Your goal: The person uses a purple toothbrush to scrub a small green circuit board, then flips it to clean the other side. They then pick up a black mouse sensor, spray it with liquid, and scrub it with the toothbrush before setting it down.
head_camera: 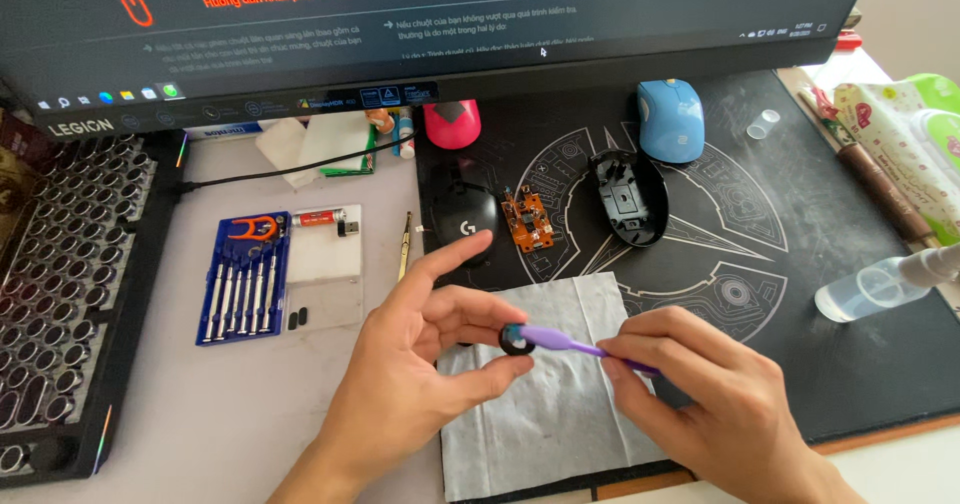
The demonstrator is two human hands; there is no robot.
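Note:
My left hand (415, 364) pinches a small black wheel-shaped part (515, 340) between thumb and fingers, index finger pointing up. My right hand (700, 394) grips a purple toothbrush (575, 344) by its handle, and the brush head rests against the black part. Both hands hover over a grey cloth (555, 404) spread at the desk's front. Behind it lie a black mouse top shell (465, 214), an orange circuit board (527, 220) and a black mouse bottom shell (630, 196).
A blue screwdriver set (243, 279) and white tray (325, 264) lie left. A keyboard (60, 294) fills the far left. A monitor (430, 24) stands behind. Blue mouse (670, 119), pink mouse (452, 124), a clear spray bottle (880, 286) and wipe packs (910, 134) sit right.

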